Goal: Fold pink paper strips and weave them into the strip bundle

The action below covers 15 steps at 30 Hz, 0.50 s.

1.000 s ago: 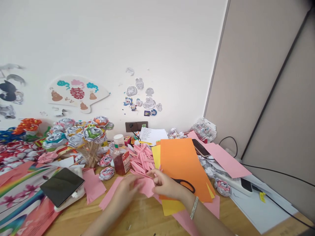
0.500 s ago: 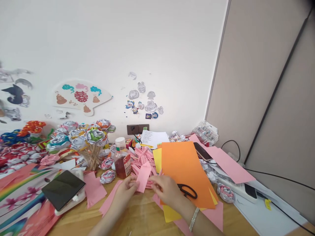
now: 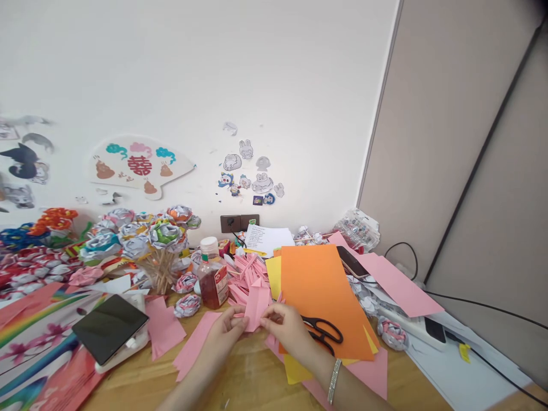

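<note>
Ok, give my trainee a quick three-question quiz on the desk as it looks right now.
1. True or false: both hands pinch the folded pink paper piece.
2. What do the black-handled scissors lie on?
A. the orange paper sheet
B. the dark tablet
C. the wooden tabletop
3. Which wrist wears the silver bracelet?

Key:
1. True: left hand and right hand each have a grip on it.
2. A
3. The right wrist.

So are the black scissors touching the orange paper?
Touching. The head view shows the black scissors lying flat on the orange paper, with no gap, just beside the right hand.
</note>
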Tool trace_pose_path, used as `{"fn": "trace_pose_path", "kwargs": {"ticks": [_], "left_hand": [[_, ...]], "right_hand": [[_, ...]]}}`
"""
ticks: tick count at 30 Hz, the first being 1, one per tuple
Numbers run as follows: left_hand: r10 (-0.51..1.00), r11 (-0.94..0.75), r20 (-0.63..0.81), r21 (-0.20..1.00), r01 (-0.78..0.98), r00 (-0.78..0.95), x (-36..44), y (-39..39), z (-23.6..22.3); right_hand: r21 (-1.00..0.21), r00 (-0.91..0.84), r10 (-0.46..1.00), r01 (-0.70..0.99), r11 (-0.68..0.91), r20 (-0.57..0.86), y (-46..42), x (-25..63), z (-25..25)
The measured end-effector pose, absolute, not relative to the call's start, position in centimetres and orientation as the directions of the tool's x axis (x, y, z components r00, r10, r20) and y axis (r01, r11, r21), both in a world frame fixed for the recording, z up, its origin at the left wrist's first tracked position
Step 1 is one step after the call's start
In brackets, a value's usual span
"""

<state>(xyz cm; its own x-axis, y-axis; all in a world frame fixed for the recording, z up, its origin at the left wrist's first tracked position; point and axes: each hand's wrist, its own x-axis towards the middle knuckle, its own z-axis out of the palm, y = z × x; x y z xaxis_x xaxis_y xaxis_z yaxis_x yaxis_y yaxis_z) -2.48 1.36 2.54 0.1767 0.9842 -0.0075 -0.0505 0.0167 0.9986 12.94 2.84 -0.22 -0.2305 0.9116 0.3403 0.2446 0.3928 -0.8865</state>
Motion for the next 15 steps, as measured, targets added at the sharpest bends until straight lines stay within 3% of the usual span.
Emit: {"fn": "trace_pose_path", "kwargs": {"ticks": [6,15], "left_hand": [[0.974,0.012,0.001,0.998,-0.057,0.228,-1.9,1.09,2.75],[0.977,0.005,0.013,0.996,-0.084,0.211,-1.48,1.19,2.5]], "right_hand": [[-0.941,-0.164,0.943,0.132,0.313,0.291,2.76,12.44,-0.21],[-0.946,-0.188,0.94,0.109,0.307,0.283,2.33,12.29,0.21]]}}
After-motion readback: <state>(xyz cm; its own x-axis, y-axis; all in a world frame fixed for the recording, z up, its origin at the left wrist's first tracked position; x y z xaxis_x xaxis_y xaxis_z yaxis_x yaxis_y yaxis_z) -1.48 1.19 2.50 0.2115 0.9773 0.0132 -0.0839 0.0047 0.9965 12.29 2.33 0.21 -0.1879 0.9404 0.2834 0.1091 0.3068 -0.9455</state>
